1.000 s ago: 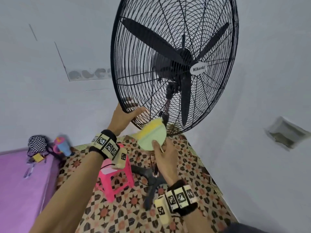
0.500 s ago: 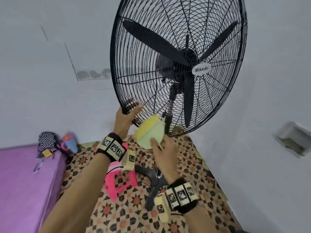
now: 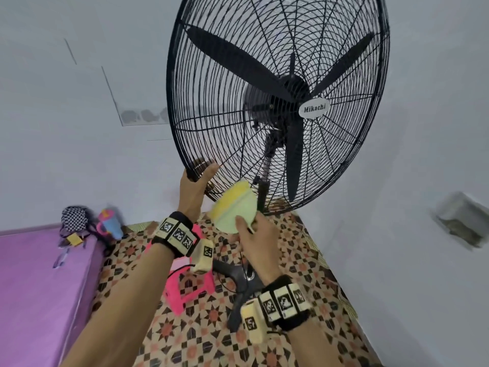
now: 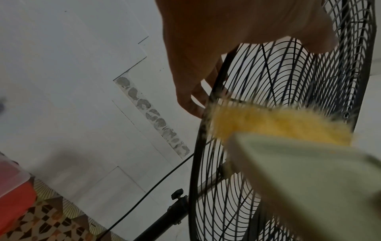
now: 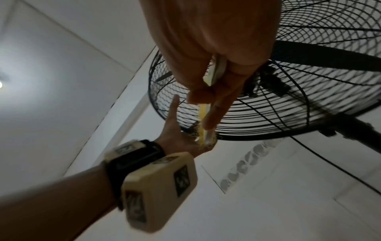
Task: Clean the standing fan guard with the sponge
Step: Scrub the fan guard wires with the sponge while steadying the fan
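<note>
A tall black standing fan with a round wire guard (image 3: 227, 107) fills the upper middle of the head view, with three black blades behind a white hub badge (image 3: 314, 109). My left hand (image 3: 197, 178) grips the guard's lower left rim, fingers hooked behind the wires and thumb in front; the left wrist view shows that hand (image 4: 198, 68) wrapped on the rim (image 4: 198, 146). My right hand (image 3: 255, 234) pinches a round sponge (image 3: 235, 210), yellow on top and pale green below, held at the guard's bottom edge. The right wrist view shows the sponge (image 5: 203, 124) edge-on between the fingers.
The fan's pole (image 3: 264, 181) runs down to a dark cross base (image 3: 238, 276) on a patterned floor (image 3: 201, 329). A pink plastic stool (image 3: 190, 290) stands just left of the base. A purple bed (image 3: 34, 287) with a checkered bag (image 3: 75, 215) lies far left. White walls close in behind and right.
The view has shifted so the fan sits more to the right. My left hand keeps its hold on the rim; the right hand with the sponge has risen slightly along the guard's bottom edge.
</note>
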